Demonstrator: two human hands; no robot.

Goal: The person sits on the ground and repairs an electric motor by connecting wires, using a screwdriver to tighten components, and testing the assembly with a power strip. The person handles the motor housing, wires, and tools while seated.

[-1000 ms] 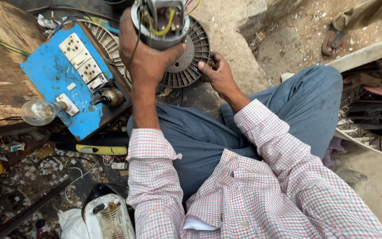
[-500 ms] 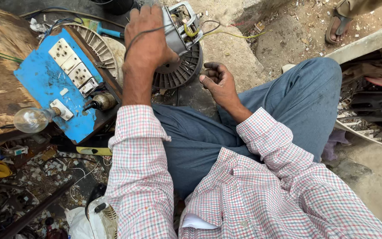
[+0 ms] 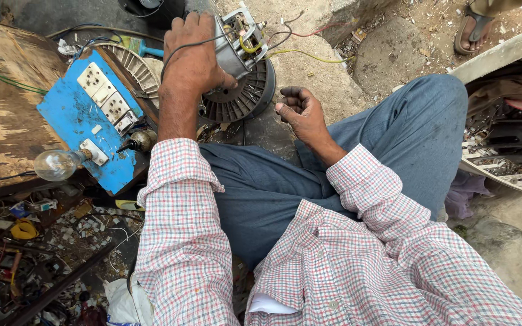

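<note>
By the blue board, the left hand still grips the motor, now lower; the right hand has let go, fingers loosely curled.

The motor sits on a finned wheel on the ground, far and centre, with the left hand on its left side. The right hand lies just right of the wheel — apart from it. Left of both, a switchboard lies on the table, a bulb at its near-left corner.
</note>
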